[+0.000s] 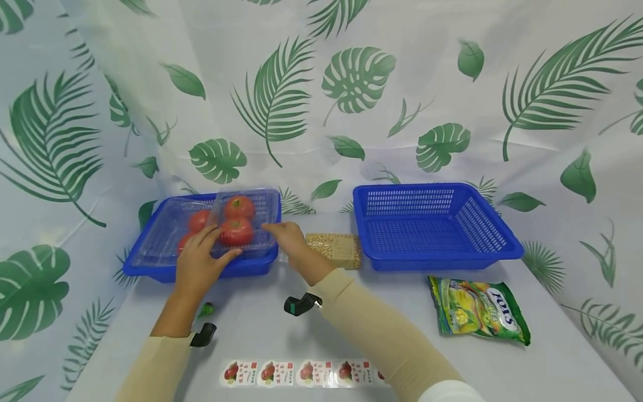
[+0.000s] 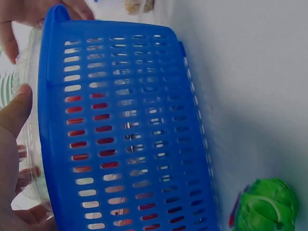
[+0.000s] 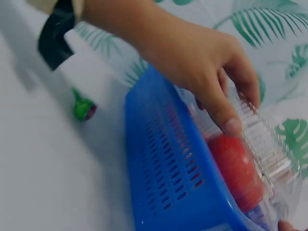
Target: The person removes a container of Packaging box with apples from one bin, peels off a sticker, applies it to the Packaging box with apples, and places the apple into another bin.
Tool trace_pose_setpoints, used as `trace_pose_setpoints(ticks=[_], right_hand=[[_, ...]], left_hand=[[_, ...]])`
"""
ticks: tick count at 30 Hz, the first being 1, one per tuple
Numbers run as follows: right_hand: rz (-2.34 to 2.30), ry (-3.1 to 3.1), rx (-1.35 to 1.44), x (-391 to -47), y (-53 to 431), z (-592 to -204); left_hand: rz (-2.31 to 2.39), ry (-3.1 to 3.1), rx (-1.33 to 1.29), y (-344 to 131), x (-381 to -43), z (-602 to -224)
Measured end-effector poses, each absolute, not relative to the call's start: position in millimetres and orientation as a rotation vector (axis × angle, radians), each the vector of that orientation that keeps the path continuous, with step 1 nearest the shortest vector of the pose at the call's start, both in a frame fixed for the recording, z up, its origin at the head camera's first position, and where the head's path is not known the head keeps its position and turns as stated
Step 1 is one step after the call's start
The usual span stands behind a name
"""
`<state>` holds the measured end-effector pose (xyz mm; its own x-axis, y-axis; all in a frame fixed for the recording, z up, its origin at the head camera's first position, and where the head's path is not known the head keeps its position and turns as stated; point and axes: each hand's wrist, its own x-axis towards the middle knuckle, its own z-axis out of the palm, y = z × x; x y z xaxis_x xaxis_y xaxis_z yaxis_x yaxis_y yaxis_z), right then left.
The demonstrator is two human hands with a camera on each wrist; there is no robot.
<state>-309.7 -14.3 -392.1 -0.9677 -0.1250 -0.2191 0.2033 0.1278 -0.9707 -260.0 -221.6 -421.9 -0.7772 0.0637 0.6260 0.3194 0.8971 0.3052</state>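
A clear plastic box of red apples (image 1: 237,231) is in the left blue basket (image 1: 258,268), overlapping a second clear box (image 1: 163,231) with more red apples. My left hand (image 1: 198,262) grips its left side, thumb at the near edge and fingers over the side; in the right wrist view this left hand (image 3: 202,72) bends over the box wall. My right hand (image 1: 291,243) holds the box's right end. In the left wrist view, basket and box hide part of both hands; only a fingertip of the right hand shows in the right wrist view.
Another blue basket (image 1: 427,262) stands at the right, with nothing in it. Between the baskets lies a pack of yellow kernels (image 1: 321,245). A green candy bag (image 1: 479,310) lies front right, a row of stickers (image 1: 316,373) near the front, and a small green-wrapped item (image 2: 267,207) by the left wrist.
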Motion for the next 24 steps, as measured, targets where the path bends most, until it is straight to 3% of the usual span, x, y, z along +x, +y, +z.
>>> trace_pose_setpoints(ticks=[12,17,24], right_hand=[[-1.818,2.222,0.059,-313.7,-16.4,-394.1],[-1.777,2.271,0.019,-311.7,-14.2,-386.7],[-1.828,2.278,0.011,-312.2,-12.4,-383.6]], left_hand=[[-0.728,-2.370,-0.265,-225.7,-256.5,-425.3],[-1.214,-2.270,-0.251,-226.3,-254.6,-419.1],[-1.895,-1.900,0.087,-227.7,-257.8,-399.4]])
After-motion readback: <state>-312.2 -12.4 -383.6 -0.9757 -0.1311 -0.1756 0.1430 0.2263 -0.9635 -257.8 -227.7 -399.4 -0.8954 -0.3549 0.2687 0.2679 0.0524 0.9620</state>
